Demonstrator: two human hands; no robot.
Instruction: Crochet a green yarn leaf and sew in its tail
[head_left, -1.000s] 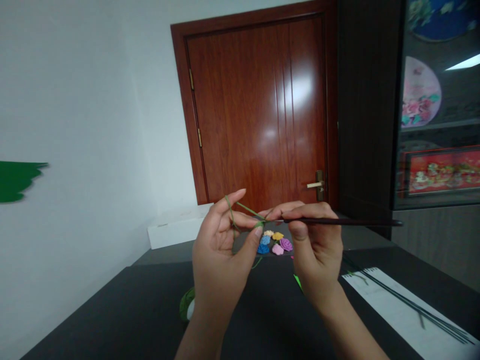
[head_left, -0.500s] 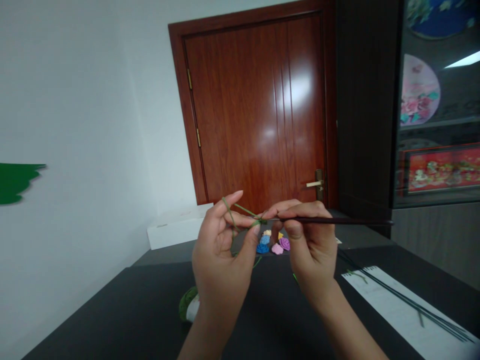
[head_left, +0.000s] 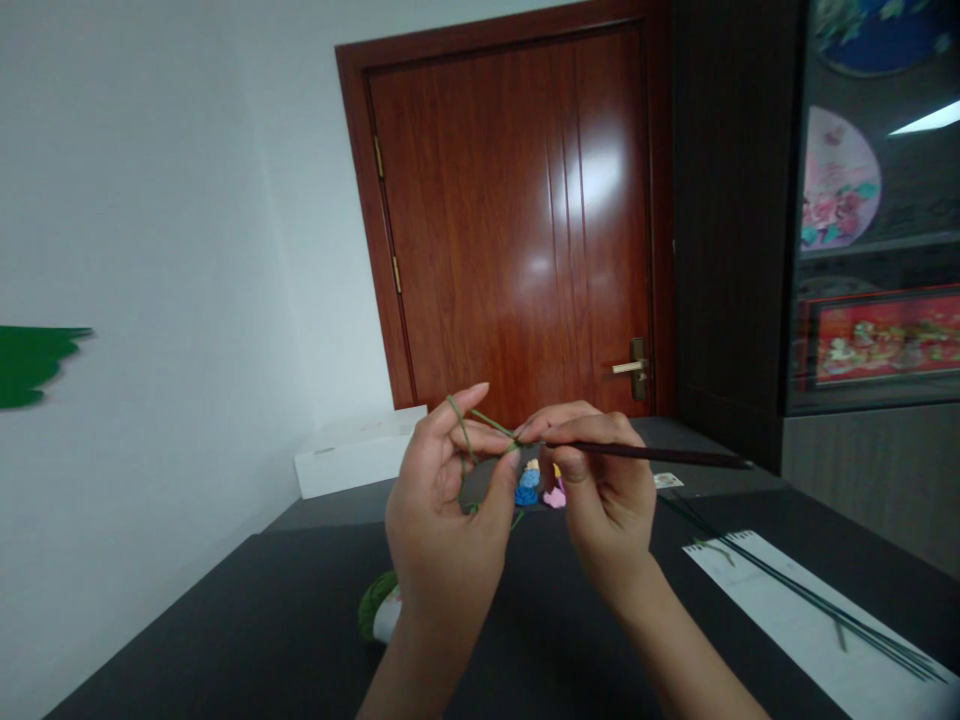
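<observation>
Green yarn loops around the raised index finger of my left hand and runs to its thumb and middle finger, which pinch a small worked bit of it. My right hand grips a crochet hook with a long dark handle, held nearly level and pointing left. The hook's tip meets the yarn at my left fingertips; the fingers hide its very end. A green yarn ball with a pale label lies on the table behind my left wrist, partly covered by it.
Beyond my hands, several crocheted flowers, a blue one and a pink one among them, lie on the dark table. Dark green stems rest across a white notepad at right. A white box stands back left.
My right hand has shifted left, closer to my left hand, and the hook has moved left with its handle end dipping lower. My left hand has hardly moved.
</observation>
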